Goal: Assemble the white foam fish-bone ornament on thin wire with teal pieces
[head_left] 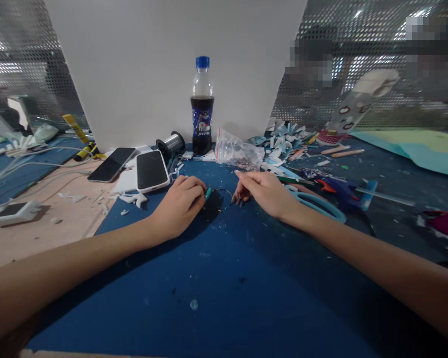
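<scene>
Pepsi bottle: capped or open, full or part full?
Capped, part full. The blue cap sits on the bottle's neck; dark liquid reaches about the label's top edge, clear plastic above.

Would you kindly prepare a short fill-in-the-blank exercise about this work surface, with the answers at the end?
1. A thin strand shows in the gap ____ the left hand and the right hand.
2. The soda bottle has a cap coloured ____.
3. The phone nearest the left hand has a frame coloured ____.
4. The spool lies on the picture's ____ side of the bottle.
Answers: between; blue; white; left.
</scene>
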The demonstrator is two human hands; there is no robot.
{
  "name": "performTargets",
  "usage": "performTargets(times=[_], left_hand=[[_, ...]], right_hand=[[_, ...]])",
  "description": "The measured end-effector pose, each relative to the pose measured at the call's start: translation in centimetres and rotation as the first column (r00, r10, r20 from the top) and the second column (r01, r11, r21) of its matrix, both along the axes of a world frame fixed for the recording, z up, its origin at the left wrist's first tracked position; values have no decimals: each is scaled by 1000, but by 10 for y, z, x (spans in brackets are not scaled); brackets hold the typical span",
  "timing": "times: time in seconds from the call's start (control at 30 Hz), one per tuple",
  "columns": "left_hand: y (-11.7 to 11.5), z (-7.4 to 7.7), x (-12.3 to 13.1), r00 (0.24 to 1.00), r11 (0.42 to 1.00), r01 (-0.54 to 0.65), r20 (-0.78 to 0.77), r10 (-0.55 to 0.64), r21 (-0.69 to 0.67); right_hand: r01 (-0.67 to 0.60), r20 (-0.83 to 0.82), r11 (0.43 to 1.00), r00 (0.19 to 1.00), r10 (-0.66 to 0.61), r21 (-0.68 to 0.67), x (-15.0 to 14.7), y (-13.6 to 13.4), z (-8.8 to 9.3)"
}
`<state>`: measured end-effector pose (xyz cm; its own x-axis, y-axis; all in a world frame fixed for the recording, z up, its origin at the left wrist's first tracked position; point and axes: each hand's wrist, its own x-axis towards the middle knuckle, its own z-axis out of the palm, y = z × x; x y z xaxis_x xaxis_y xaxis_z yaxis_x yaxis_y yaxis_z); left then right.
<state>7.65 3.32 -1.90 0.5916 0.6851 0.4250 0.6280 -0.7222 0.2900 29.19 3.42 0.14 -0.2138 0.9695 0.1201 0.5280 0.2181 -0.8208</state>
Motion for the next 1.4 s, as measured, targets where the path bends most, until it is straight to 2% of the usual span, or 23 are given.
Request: performTargets(times=[0.17, 0.23, 0.43, 0.63, 0.83, 1.03, 1.17, 1.4], left_hand=[[-2, -5, 3, 995, 994, -12, -99, 23, 110], [-1, -6, 4, 993, 995, -30, -110, 40, 91], [3, -3, 4, 992, 994, -27, -122, 14, -108], [1, -3, 4, 994, 997, 8, -111, -16, -77], [1, -3, 3, 995, 999, 22, -101, -27, -49], [2, -7, 5, 993, 1000, -27, -119, 25, -15], [6, -7, 7, 986, 996, -65, -159, 54, -65], [9, 2, 10, 978, 977, -20, -208, -26, -213]], right_hand=[[-14, -52, 998, 999, 11, -54, 0, 1, -3], [-10, -78, 997, 997, 4, -76, 0, 1, -3], [15, -146, 989, 989, -36, -146, -4, 0, 2], [2, -248, 980, 967, -52, -198, -6, 0, 1], [-14, -281, 974, 958, -51, -226, -5, -2, 1], [-32, -294, 979, 955, -29, -202, -2, 3, -4], [-20, -303, 974, 952, -50, -224, -2, 4, -5], [-13, -340, 973, 938, -68, -231, -2, 4, -6]])
